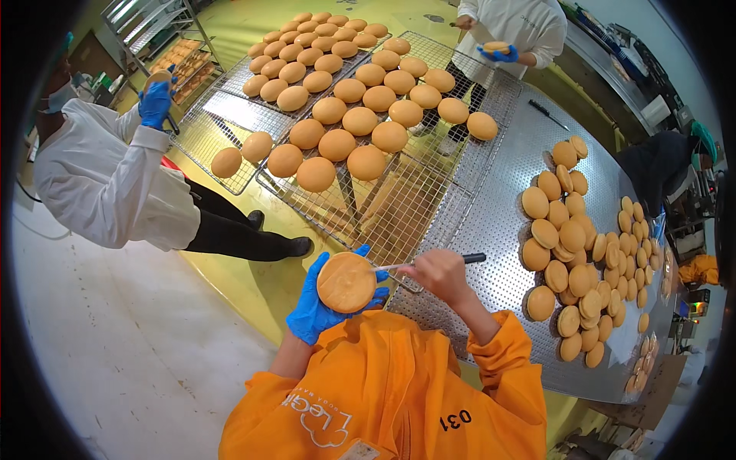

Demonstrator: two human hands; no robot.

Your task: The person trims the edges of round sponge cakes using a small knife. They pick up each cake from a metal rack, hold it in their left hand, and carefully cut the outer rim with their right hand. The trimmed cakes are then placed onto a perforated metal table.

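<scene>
My left hand (328, 307), in a blue glove, holds a round flat bun (346, 282) from below, its pale flat face up. In my bare right hand (440, 275) is a knife (474, 258) with a black handle. Its thin blade points left and reaches the bun's right edge; whether it cuts in cannot be told. Beyond my hands, rows of round golden buns (368, 163) lie on wire cooling racks (397, 213). To the right, a heap of buns (572, 236) rests on a perforated metal table (494, 287).
At the left a co-worker in white (115, 178) raises a bun in a blue glove. Another co-worker (512, 29) stands behind the racks with a bun in one hand. A second knife (547, 114) lies on the metal table. A tray trolley (167, 34) stands at the back left.
</scene>
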